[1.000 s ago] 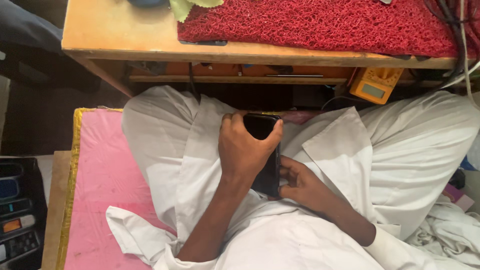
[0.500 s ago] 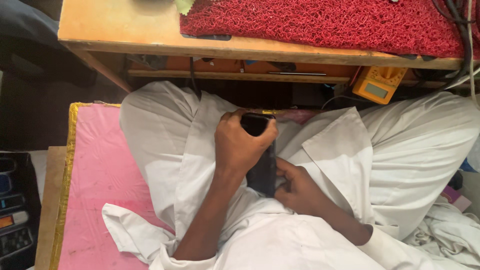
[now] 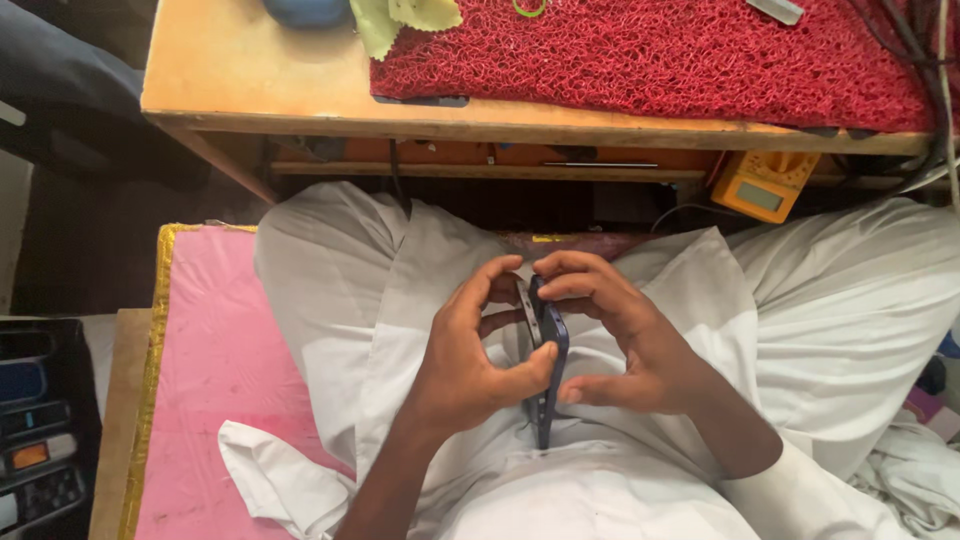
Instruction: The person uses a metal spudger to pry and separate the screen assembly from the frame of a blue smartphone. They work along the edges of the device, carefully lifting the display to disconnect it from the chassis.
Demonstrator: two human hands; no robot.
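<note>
Dark smartphone (image 3: 545, 375) held edge-up over the lap on white clothing (image 3: 800, 320), left hand (image 3: 470, 360) grasping one face, right hand (image 3: 625, 345) grasping the other, fingertips meeting at its top edge, below the wooden workbench's (image 3: 250, 80) front edge, yellow multimeter (image 3: 762, 185) beneath.
</note>
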